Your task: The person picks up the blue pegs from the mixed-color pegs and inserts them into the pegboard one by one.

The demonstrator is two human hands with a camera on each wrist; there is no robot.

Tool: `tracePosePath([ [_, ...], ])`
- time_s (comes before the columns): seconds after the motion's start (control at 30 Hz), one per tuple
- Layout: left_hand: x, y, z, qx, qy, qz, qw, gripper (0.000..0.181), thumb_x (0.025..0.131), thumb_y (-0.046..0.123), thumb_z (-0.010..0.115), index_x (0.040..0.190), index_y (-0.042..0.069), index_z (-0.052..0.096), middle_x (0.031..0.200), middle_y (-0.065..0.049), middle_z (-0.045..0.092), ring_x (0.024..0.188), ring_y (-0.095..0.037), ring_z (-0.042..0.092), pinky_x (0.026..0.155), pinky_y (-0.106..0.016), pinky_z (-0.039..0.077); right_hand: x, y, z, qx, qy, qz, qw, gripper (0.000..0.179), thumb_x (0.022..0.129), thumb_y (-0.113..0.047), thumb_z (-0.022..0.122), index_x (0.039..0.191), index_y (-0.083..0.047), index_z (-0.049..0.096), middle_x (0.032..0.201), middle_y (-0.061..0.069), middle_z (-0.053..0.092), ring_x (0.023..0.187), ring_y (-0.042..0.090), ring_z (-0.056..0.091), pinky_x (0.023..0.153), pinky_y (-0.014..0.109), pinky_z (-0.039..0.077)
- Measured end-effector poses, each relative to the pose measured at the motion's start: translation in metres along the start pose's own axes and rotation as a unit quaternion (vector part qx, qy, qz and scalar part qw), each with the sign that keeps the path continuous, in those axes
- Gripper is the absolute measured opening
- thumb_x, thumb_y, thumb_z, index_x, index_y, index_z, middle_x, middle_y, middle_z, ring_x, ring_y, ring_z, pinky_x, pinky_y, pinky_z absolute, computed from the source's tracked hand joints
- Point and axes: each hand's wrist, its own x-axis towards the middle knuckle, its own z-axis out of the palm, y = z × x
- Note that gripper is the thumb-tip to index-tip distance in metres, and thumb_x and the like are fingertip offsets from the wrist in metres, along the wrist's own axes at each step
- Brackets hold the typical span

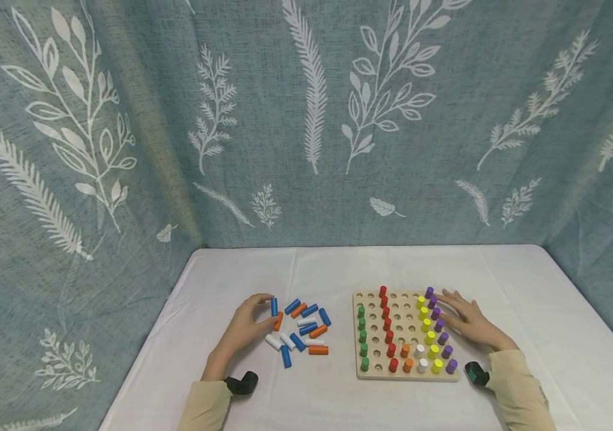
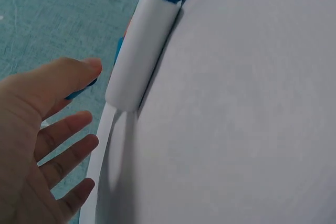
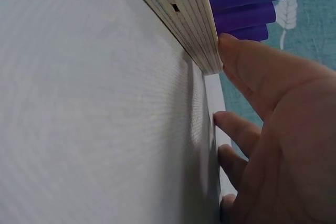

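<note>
Blue peg (image 1: 274,306) pinched by left hand (image 1: 244,326) fingers; right hand (image 1: 470,321) fingers apart at pegboard (image 1: 384,376) edge. Slack pinch could drop peg.

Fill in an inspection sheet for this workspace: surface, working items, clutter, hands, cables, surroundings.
Surface: table under a white covering, faint creases.
Pegboard: wooden; holds green, red, orange, white, yellow and purple pegs; many holes unfilled.
Loose pegs: blue, orange and white, lying left of the pegboard.
Clutter: nothing seen.
Left hand: pinches a blue peg between thumb and finger.
Right hand: fingers extended beside the purple pegs; exact contact unclear.
Cables: nothing seen.
Surroundings: blue-green curtain with white leaf prints, behind and at both sides.
</note>
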Motion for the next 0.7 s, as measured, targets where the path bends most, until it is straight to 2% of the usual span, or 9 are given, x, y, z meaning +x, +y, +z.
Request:
tracePosePath([
  [0.17, 0.001, 0.003, 0.003, -0.025, 0.003, -0.013, 0.9996, 0.050, 0.079, 0.022, 0.075, 0.123, 0.013, 0.055, 0.120, -0.009, 0.059, 0.116, -0.028, 0.052, 0.101, -0.049, 0.039, 0.000, -0.001, 0.001, -0.007, -0.001, 0.009, 0.9999, 0.052, 0.093, -0.026, 0.053, 0.137, -0.002, 0.040, 0.145, 0.033, 0.020, 0.132, 0.056, 0.006, 0.102, 0.069, -0.008],
  [0.5, 0.004, 0.010, 0.005, -0.103, 0.024, -0.010, 0.9943, 0.050, 0.080, 0.018, 0.074, 0.125, 0.012, 0.053, 0.113, -0.008, 0.063, 0.110, -0.026, 0.057, 0.101, -0.044, 0.041, 0.001, -0.001, 0.001, -0.007, -0.004, 0.009, 0.9999, 0.052, 0.094, -0.025, 0.052, 0.138, 0.000, 0.038, 0.145, 0.033, 0.018, 0.132, 0.056, 0.005, 0.102, 0.069, -0.010],
  [0.63, 0.005, 0.016, 0.005, -0.135, 0.027, -0.001, 0.9905, 0.050, 0.081, 0.011, 0.071, 0.127, 0.008, 0.051, 0.111, -0.012, 0.064, 0.107, -0.027, 0.058, 0.099, -0.043, 0.043, 0.000, -0.001, 0.001, -0.009, -0.002, 0.005, 0.9999, 0.051, 0.095, -0.025, 0.051, 0.137, 0.000, 0.038, 0.145, 0.034, 0.019, 0.132, 0.056, 0.006, 0.101, 0.069, -0.009],
  [0.7, 0.004, 0.027, 0.002, -0.148, 0.021, 0.005, 0.9888, 0.049, 0.082, 0.006, 0.069, 0.127, 0.002, 0.049, 0.109, -0.017, 0.064, 0.106, -0.031, 0.058, 0.097, -0.045, 0.044, -0.001, -0.001, 0.002, -0.006, -0.003, 0.006, 1.0000, 0.051, 0.095, -0.025, 0.051, 0.138, 0.000, 0.038, 0.145, 0.034, 0.018, 0.132, 0.056, 0.005, 0.102, 0.069, -0.009],
])
